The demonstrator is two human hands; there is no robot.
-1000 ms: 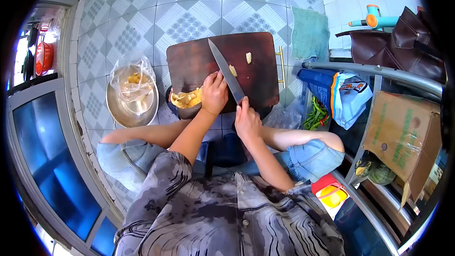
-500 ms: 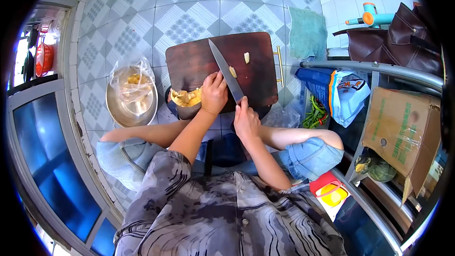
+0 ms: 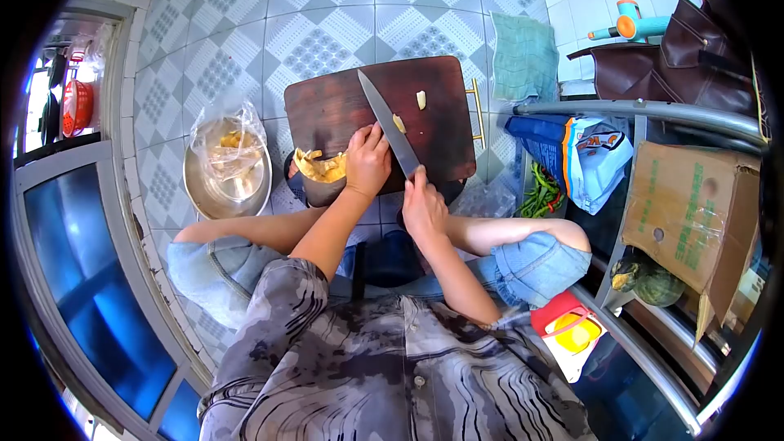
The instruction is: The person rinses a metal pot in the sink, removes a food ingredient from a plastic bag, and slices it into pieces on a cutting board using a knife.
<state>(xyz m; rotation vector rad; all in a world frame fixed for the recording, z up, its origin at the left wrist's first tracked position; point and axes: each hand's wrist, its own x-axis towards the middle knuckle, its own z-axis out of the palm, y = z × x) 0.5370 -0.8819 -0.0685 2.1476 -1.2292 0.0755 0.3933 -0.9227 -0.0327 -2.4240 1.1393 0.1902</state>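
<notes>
A large knife point(image 3: 385, 120) lies slanted over the dark wooden cutting board point(image 3: 327, 102), its tip pointing up and left. My right hand point(image 3: 425, 208) is closed round its handle. My left hand point(image 3: 369, 161) rests on the board's lower part, fingers bent beside the blade; what they press on, if anything, is hidden. Right of the blade, a pale yellow piece point(image 3: 398, 123) touches its edge, and another pale piece point(image 3: 421, 100) lies farther right. A pot point(image 3: 324, 191) filled with yellow pieces point(image 3: 320, 167) stands left of my left hand.
At the left, a metal basin point(image 3: 193, 184) holds a clear plastic bag point(image 3: 233, 143). On the right are green peppers point(image 3: 539, 196), a blue and white bag point(image 3: 599, 159), a metal rail point(image 3: 678, 113) and a cardboard box point(image 3: 674, 208). A teal cloth point(image 3: 524, 57) lies on the floor.
The view has shifted slightly, so things on the right sit a little farther left. Both hands and the knife keep nearly the same places on the board.
</notes>
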